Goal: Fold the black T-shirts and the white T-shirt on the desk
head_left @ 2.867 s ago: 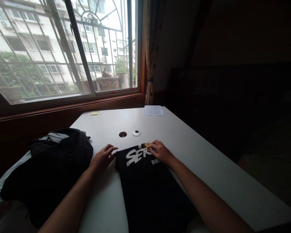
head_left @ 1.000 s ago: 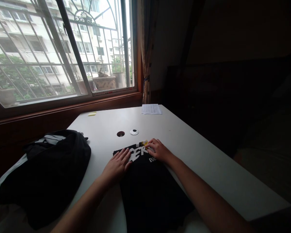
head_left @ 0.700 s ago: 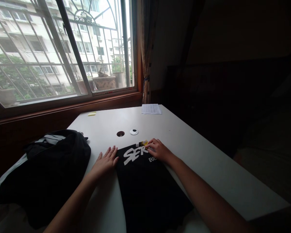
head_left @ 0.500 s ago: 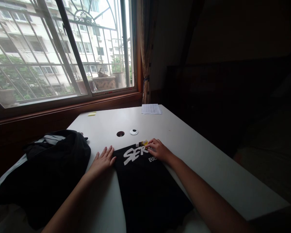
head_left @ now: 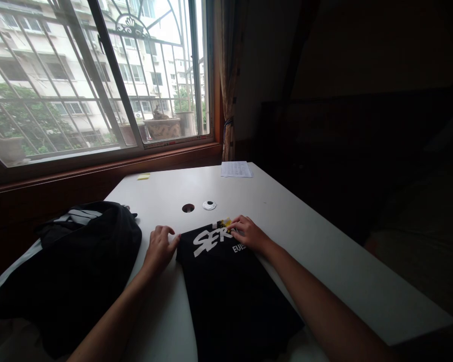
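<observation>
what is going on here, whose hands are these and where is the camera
There is no machine: a person works bare-handed, and one head-worn camera looks forward and down, taking every picture. On the white table lies a black garment with pale lettering. The right hand rests at its far edge; the left hand is at its far left corner. Whether either pinches the cloth is unclear. A dark clothing pile sits at the left; farther back are papers and a yellow note.
</observation>
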